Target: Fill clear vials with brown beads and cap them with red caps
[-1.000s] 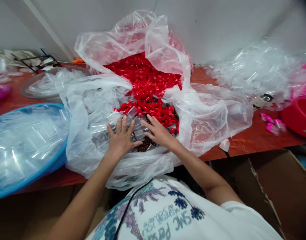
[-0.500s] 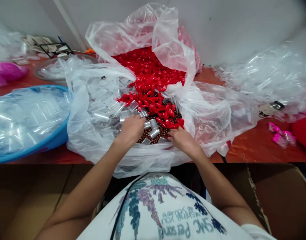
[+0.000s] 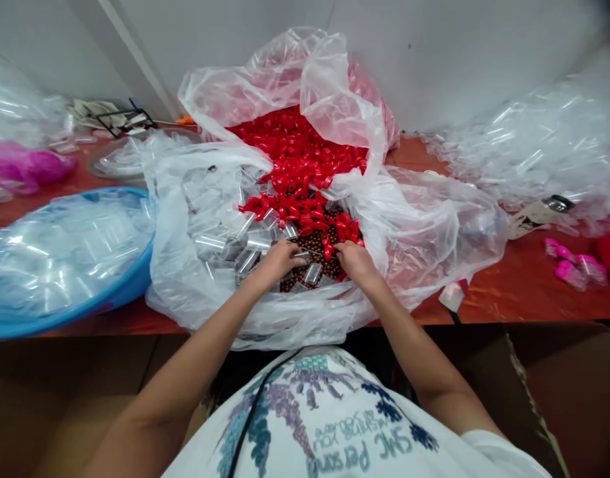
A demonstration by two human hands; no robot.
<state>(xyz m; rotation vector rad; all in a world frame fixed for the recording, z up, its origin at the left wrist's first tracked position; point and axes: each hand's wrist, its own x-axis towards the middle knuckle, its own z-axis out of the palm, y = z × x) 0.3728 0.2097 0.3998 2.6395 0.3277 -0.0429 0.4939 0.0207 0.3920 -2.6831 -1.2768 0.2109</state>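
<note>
A big clear plastic bag [image 3: 424,226] lies open on the red table [image 3: 508,292]. Inside it are a heap of red caps [image 3: 299,153], several small clear tubes [image 3: 220,242] and a patch of small brown beads [image 3: 317,242]. My left hand [image 3: 277,260] is curled over a clear tube at the edge of the beads. My right hand [image 3: 353,260] is closed on the beads right beside the red caps, and what its fingers hold is hidden. The two hands are close together, a few centimetres apart.
A blue basin [image 3: 85,299] full of clear tubes stands at the left. Heaps of clear plastic [image 3: 528,146] lie at the right, with pink pieces [image 3: 573,265] near them. A pink bag [image 3: 20,166] and a wire rack [image 3: 115,119] sit far left. A cardboard box [image 3: 558,385] stands below the table.
Both hands went from lying flat and spread on the pile to curled, drew back toward me, then moved slightly forward and closer together over the beads.
</note>
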